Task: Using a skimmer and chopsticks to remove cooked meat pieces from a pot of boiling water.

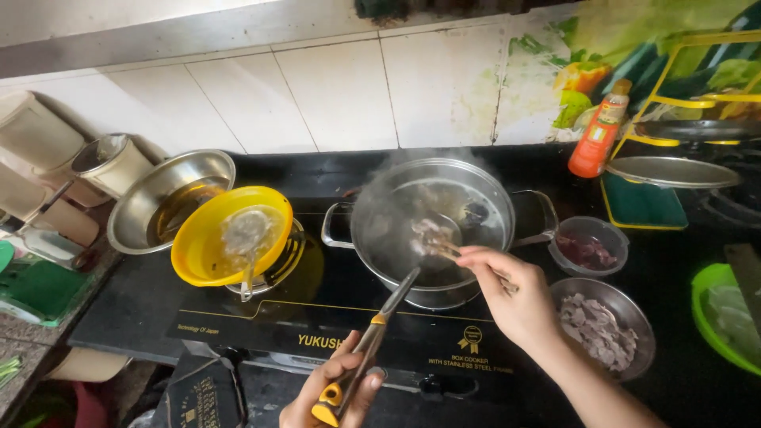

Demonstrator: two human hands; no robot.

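Steel pot (444,230), steaming on the black cooktop (317,309), is being loaded with meat: the ladle (372,333) is gripped closed by the left hand (337,392), chopsticks (468,257) pinched by the right hand (515,305), so a steady release over the ladle bowl seems called for next.
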